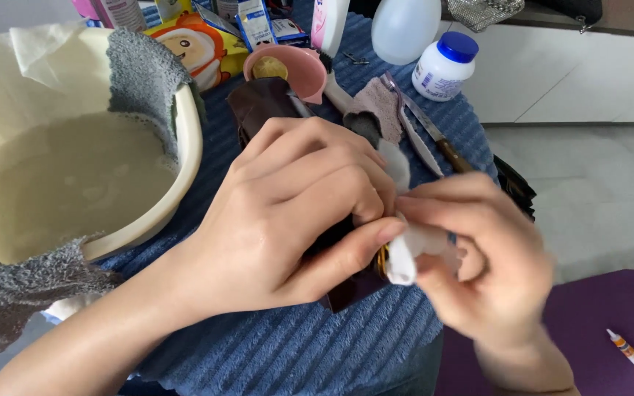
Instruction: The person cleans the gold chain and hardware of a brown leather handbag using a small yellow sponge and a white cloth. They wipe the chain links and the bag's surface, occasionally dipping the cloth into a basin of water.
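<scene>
Centre frame: left hand (295, 213) wrapped shut around a dark brown leather item (262, 103), thumb pressed along its lower edge; the item runs from under the fingers toward the upper centre, over a blue ribbed towel (295, 352) on the surface. Right hand (478, 257), lower right and blurred, fingers pinched closed on a small white pad (401, 260) held against the item's gold-coloured edge. Upper left: cream basin (188, 147) of cloudy water, grey cloth (141, 73) draped over its rim. Upper centre: pink bowl (299, 70); white bottle with blue cap (443, 66).
</scene>
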